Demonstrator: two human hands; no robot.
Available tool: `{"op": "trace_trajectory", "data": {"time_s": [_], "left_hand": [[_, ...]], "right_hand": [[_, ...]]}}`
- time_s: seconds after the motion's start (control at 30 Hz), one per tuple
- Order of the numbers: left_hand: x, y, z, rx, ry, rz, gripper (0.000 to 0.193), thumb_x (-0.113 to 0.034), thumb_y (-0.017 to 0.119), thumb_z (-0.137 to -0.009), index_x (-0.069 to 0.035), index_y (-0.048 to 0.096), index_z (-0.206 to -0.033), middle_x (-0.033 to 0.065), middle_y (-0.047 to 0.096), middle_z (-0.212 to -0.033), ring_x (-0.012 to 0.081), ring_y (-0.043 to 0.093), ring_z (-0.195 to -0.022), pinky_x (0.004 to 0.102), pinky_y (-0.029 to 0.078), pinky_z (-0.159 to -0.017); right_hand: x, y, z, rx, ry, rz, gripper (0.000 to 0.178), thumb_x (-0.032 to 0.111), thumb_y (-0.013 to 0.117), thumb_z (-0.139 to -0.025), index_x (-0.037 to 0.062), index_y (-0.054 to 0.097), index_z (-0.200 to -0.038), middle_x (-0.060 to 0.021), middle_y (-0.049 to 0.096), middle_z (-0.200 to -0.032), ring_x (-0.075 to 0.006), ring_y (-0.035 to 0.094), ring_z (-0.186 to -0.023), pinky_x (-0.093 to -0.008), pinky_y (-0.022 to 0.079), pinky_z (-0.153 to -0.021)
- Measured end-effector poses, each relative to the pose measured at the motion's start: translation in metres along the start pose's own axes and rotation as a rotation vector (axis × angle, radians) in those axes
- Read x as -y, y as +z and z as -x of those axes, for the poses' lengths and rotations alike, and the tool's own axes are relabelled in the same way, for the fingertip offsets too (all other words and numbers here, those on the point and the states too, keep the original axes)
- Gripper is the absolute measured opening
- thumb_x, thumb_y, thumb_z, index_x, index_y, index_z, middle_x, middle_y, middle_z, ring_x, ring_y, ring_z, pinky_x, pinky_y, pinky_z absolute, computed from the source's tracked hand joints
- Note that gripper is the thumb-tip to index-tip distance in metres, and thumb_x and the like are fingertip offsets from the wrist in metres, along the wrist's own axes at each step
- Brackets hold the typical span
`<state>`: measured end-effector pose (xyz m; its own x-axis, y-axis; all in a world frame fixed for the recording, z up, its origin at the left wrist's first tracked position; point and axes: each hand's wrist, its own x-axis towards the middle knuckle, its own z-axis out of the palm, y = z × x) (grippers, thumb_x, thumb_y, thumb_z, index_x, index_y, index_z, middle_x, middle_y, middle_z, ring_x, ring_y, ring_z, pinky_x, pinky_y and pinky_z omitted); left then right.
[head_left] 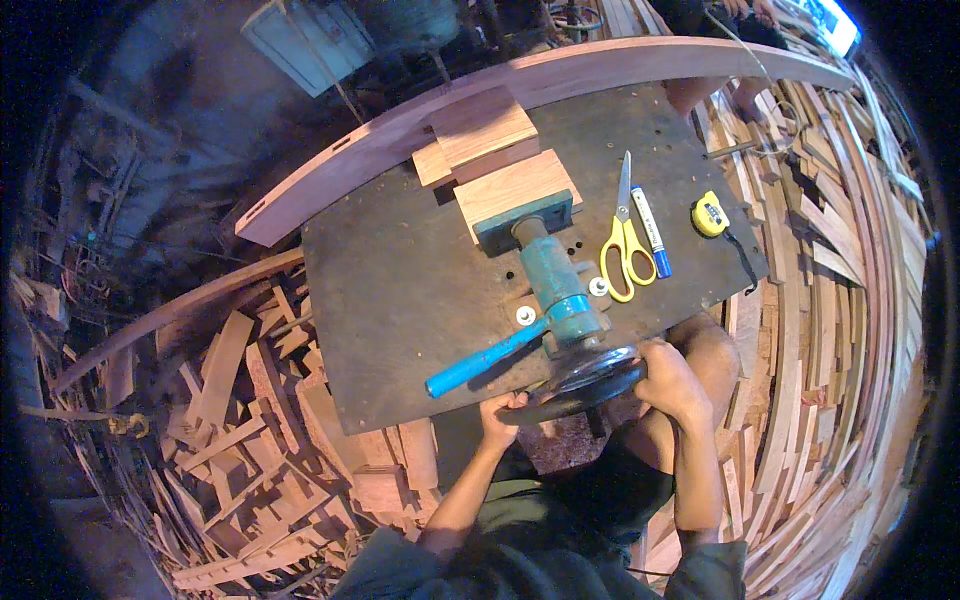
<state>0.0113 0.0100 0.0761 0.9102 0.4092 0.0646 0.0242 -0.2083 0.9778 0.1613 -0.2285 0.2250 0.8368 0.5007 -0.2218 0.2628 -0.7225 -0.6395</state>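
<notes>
- Dark tabletop (390,320), wood offcuts (225,375) heaped left and right of it.
- Handwheel (580,400) at the near edge, on a teal screw clamp (550,270).
- Left hand (500,418): fingers clamped on the handwheel's left rim; right hand (675,385): fingers wrapped round its right rim.
- Wooden blocks (515,192) between clamp and long plank (600,65) at the far edge.
- Scissors (623,225) right of the clamp.

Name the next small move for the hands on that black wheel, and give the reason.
Probably a slight turn of the black wheel to test the pressure: the left hand and right hand both grip its rim, and the green plate appears to sit against the nearer wooden block.
</notes>
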Motion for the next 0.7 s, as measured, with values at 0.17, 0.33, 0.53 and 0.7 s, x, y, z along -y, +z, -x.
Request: {"op": "trace_trajectory", "data": {"time_s": [0.17, 0.33, 0.53, 0.7], "left_hand": [[0.008, 0.001, 0.0, -0.041, 0.014, 0.049, 0.045, -0.015, 0.062, -0.086, -0.006, 0.032, -0.053, -0.0011, 0.032, -0.051, 0.0082, 0.031, -0.05, 0.0293, 0.025, -0.047], [0.005, 0.002, 0.0, -0.018, 0.043, 0.029, 0.048, -0.014, 0.064, -0.088, -0.008, 0.031, -0.053, -0.0037, 0.033, -0.052, 0.0068, 0.03, -0.051, 0.0271, 0.024, -0.047], [0.012, 0.001, 0.002, -0.014, 0.043, 0.012, 0.047, -0.012, 0.064, -0.087, -0.008, 0.033, -0.052, -0.0043, 0.034, -0.053, 0.0067, 0.032, -0.052, 0.0264, 0.025, -0.048], [0.002, 0.004, 0.0, -0.017, 0.015, 0.091, 0.047, -0.012, 0.064, -0.088, -0.008, 0.032, -0.053, -0.004, 0.034, -0.055, 0.007, 0.032, -0.053, 0.0261, 0.025, -0.05]], "right_hand": [[-0.005, 0.008, 0.002, -0.048, 0.003, -0.1, 0.032, -0.005, 0.062, -0.059, -0.0035, 0.064, -0.09, -0.0241, 0.062, -0.094, -0.0411, 0.058, -0.096, -0.0423, 0.046, -0.087], [-0.034, 0.021, 0.011, -0.173, -0.108, -0.301, 0.039, -0.004, 0.07, -0.054, -0.0002, 0.065, -0.092, -0.0186, 0.063, -0.097, -0.0358, 0.059, -0.094, -0.0391, 0.047, -0.085], [-0.047, 0.028, 0.009, -0.142, -0.16, -0.46, 0.041, -0.006, 0.068, -0.051, 0.0027, 0.065, -0.091, -0.0167, 0.064, -0.094, -0.0335, 0.059, -0.094, -0.0375, 0.049, -0.082], [-0.03, 0.021, -0.001, -0.073, -0.067, -0.22, 0.025, -0.006, 0.067, -0.051, 0.0046, 0.065, -0.075, -0.0163, 0.066, -0.082, -0.0349, 0.064, -0.083, -0.037, 0.051, -0.072]]}}
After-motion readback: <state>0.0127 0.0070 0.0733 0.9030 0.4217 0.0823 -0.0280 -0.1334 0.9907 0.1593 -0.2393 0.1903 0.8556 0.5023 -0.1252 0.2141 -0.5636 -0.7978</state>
